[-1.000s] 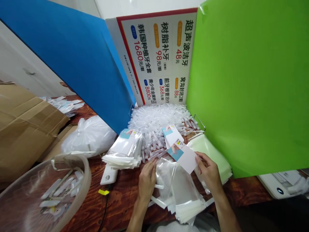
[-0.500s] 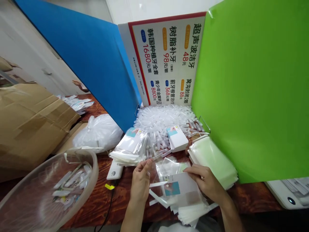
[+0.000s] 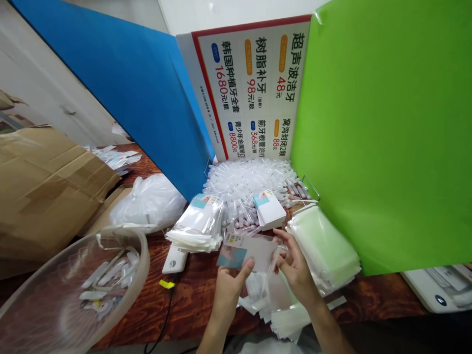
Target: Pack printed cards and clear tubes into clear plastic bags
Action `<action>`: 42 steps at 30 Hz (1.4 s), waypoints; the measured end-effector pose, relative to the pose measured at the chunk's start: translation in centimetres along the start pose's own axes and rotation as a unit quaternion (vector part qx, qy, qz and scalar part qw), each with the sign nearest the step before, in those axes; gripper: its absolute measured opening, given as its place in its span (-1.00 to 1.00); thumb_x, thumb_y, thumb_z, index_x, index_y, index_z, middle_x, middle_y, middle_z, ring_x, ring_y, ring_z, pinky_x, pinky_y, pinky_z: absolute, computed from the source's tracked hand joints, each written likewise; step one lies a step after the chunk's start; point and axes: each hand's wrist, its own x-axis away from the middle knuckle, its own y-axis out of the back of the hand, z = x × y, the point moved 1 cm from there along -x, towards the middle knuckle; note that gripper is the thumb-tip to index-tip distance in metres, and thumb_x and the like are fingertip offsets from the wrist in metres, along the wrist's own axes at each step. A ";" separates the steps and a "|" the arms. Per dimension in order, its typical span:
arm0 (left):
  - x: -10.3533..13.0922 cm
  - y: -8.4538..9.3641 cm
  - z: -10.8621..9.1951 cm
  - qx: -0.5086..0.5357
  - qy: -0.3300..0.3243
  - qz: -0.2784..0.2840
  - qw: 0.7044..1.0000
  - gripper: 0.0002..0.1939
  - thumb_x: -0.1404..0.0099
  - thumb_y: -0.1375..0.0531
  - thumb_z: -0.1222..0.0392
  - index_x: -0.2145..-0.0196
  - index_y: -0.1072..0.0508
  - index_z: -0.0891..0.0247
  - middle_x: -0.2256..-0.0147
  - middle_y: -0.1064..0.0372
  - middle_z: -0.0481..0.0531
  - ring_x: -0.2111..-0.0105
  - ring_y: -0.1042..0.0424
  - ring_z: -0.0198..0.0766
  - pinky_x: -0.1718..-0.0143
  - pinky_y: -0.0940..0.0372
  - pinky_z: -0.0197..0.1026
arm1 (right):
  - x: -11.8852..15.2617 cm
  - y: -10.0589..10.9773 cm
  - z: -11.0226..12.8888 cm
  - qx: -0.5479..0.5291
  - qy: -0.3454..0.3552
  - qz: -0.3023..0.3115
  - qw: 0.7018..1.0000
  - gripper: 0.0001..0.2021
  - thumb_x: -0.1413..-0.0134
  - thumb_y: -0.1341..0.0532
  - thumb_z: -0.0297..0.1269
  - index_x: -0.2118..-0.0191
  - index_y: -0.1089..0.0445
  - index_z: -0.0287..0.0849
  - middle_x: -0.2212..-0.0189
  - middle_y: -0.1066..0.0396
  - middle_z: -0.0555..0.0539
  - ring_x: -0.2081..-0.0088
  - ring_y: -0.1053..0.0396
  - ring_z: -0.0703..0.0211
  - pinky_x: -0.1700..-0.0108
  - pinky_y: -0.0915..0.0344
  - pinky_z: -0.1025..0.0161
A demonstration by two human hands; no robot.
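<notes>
A white card with a blue picture corner sits inside a clear plastic bag, raised above the table in front of me. My left hand grips its left end, thumb on top and fingers underneath. At its right end, my right hand is closed on the bag's clear edge, the index finger stretched out above. Below the hands lie loose clear bags with white strips. Just beyond stands a stack of cards, beside a pile of small translucent tubes.
Bagged cards are stacked at left, empty-looking clear bags at right. Blue and green panels wall the sides. A translucent bin, a cardboard box, a white plastic bag and a cable are at left.
The bagged card has come up off the loose bags and is now held between both hands. My left hand has moved right, under its left end; my right hand has shifted to its right edge.
</notes>
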 end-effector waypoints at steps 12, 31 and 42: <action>-9.2 9.5 -9.2 -0.255 -0.198 -0.133 0.937 -0.52 -0.05 -0.34 -0.24 0.25 -0.51 0.20 0.53 -0.46 -0.06 0.49 -0.42 -0.20 0.50 -0.21 -0.28 | -3.8 1.6 1.0 0.109 0.070 -0.038 0.991 -0.70 -0.22 -0.20 -0.18 -0.03 -0.35 -0.11 0.25 -0.38 -0.07 0.39 -0.35 0.18 0.33 -0.37 0.23; -2.5 1.0 3.8 -0.538 -0.149 -0.009 0.830 -0.44 -0.10 -0.37 0.14 -0.05 -0.41 0.29 0.06 -0.47 0.23 0.03 -0.43 0.11 0.07 -0.28 0.00 | -11.1 2.2 -1.6 0.640 0.066 -0.164 0.748 -0.67 -0.22 -0.24 -0.19 -0.03 -0.37 -0.28 0.03 -0.37 -0.34 -0.03 -0.25 -0.22 0.02 -0.14 0.01; -5.1 4.9 4.8 -0.310 -0.148 0.043 0.938 -0.71 -0.28 -0.14 0.09 0.15 -0.57 0.25 0.17 -0.57 0.16 0.14 -0.53 -0.04 0.06 -0.35 -0.07 | -11.8 2.8 -2.5 0.535 0.115 -0.218 0.808 -0.57 -0.03 -0.28 -0.33 -0.06 -0.39 -0.27 0.07 -0.39 -0.32 -0.02 -0.28 -0.26 0.00 -0.18 -0.10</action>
